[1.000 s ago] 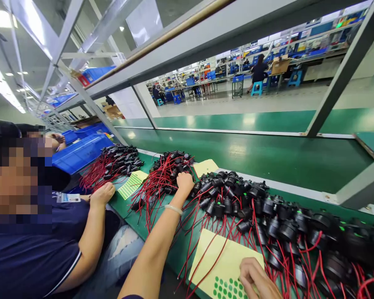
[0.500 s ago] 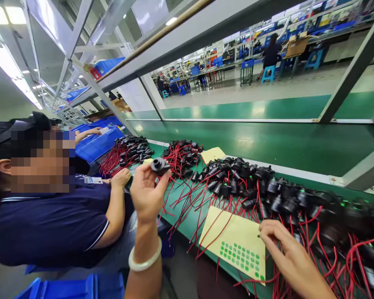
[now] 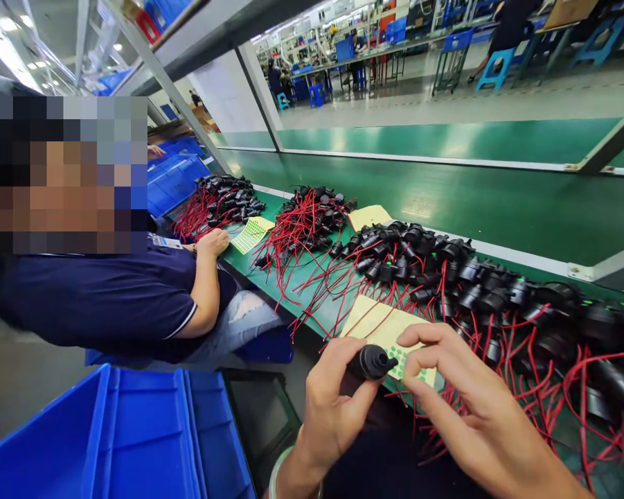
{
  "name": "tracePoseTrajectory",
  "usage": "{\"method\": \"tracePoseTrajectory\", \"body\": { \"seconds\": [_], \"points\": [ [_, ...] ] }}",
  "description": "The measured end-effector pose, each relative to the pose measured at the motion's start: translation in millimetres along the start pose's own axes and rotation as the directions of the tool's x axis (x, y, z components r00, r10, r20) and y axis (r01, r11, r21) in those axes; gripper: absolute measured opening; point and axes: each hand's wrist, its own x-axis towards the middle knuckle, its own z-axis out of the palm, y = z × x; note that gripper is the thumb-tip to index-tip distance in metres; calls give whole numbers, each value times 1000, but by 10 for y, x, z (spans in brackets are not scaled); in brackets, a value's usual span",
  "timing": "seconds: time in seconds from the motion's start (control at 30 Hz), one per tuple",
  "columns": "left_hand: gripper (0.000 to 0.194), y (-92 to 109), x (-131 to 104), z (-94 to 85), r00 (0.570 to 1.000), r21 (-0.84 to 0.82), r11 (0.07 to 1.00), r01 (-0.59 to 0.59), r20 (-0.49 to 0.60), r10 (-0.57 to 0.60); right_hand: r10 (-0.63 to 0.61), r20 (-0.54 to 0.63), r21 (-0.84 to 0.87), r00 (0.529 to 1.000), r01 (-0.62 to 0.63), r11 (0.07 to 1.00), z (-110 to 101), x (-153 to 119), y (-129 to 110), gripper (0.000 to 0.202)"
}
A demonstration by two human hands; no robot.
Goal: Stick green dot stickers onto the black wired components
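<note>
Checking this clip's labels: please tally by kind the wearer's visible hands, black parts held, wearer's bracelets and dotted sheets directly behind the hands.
Hands: 2 (left hand, right hand)
Held black part: 1
White bracelet: 1
Dotted yellow sheet: 1
Total: 5

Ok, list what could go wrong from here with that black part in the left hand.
1. The left hand pinches the black cylindrical part near its end, so it might slip.
2. The right hand appears close to the yellow sheet of green dots; a brush could shift it.
3. Red wires trail across the green tabletop in a tangle and could snag when a part is lifted.
</note>
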Motion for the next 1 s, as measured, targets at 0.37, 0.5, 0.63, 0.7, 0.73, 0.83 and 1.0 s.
{"method": "tracePoseTrajectory", "body": {
  "seconds": [0.37,0.5,0.63,0.7,0.73,0.83,1.0],
  "points": [
    [33,56,-14,-34,988,-122,983,137,88,-126,-62,58,-90,996,67,994,81,-13,16,10],
    [32,72,2,-28,986,-122,982,146,98,-135,-72,61,-104,996,78,992,99,4,30,10],
    [33,101,14,-22,985,-114,982,149,106,-137,-99,48,-118,994,104,988,100,-1,40,11],
    [33,105,24,-22,983,-114,981,156,111,-143,-100,49,-129,994,106,986,95,-7,44,12],
    [33,104,28,-22,983,-113,981,158,113,-145,-101,51,-131,994,107,986,91,-9,47,12],
    [33,95,38,-22,984,-109,982,156,107,-145,-112,62,-133,992,120,984,80,-7,55,12],
    [32,102,40,-26,983,-113,982,153,119,-140,-124,54,-177,991,132,975,81,0,70,10]
  ]
}}
